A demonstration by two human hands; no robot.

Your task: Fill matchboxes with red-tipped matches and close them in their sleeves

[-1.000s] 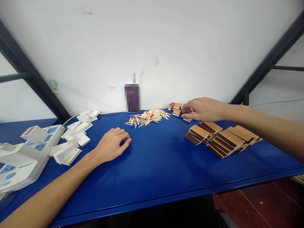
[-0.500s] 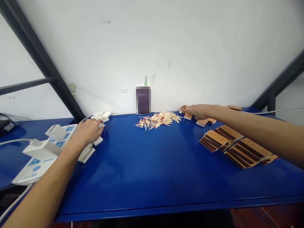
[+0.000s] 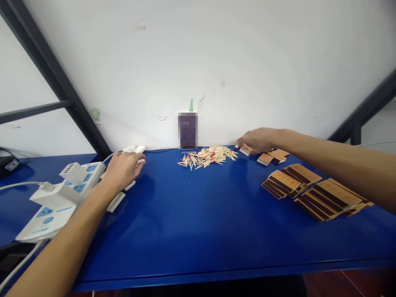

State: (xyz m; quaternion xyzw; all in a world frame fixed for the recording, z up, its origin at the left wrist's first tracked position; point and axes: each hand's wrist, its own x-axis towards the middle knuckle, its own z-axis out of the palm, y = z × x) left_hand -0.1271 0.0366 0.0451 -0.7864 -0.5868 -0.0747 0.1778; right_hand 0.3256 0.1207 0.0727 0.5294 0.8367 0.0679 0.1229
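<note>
Both bare forearms are stretched forward and spread wide apart. The left hand (image 3: 123,169) is held palm down at the left, its fingers (image 3: 138,163) extended forward and slightly curled. The right hand (image 3: 259,140) is reached far ahead at the right, knuckles up, its fingers bent downward; whether anything is pinched beneath them cannot be made out. Both wrists are kept nearly straight.

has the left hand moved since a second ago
Yes. The left hand went from the bare blue table in front of the pile of matches leftward onto the white box trays beside the power strip.
</note>
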